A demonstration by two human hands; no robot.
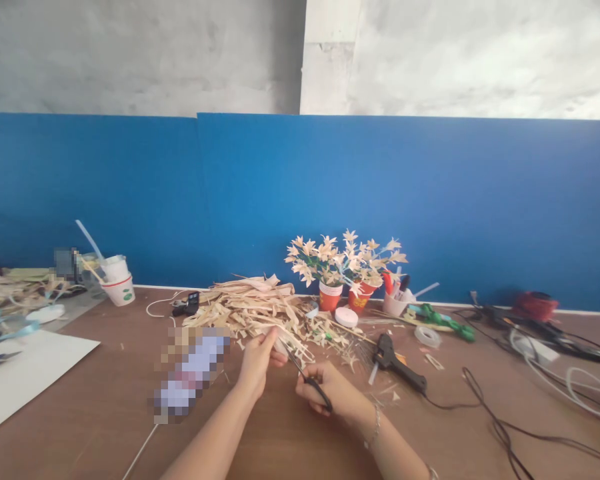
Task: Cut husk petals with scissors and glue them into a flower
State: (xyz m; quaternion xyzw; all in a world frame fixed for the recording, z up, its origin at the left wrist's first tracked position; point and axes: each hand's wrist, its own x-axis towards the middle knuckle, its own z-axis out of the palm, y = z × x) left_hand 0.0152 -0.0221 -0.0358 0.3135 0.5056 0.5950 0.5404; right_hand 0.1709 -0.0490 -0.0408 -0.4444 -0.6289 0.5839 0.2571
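Note:
My left hand (260,360) pinches a pale strip (281,347) between thumb and fingers, in front of a heap of pale husk-like strips (245,303). My right hand (323,390) is closed round the dark handles of a pair of scissors (314,385). The scissor blades point up and left toward the strip; whether they touch it is too small to tell. Small cut pieces (330,330) lie to the right of the heap. Behind them, pale star-shaped flowers (325,250) stand in a red cup (329,298) and a second red cup (360,300).
A black glue gun (397,363) with its cable lies at the right, near a tape roll (427,336) and green items (445,321). Black and white cables cross the far right. A pixelated object (190,377), white sheet (30,373) and white cup (119,291) are at the left.

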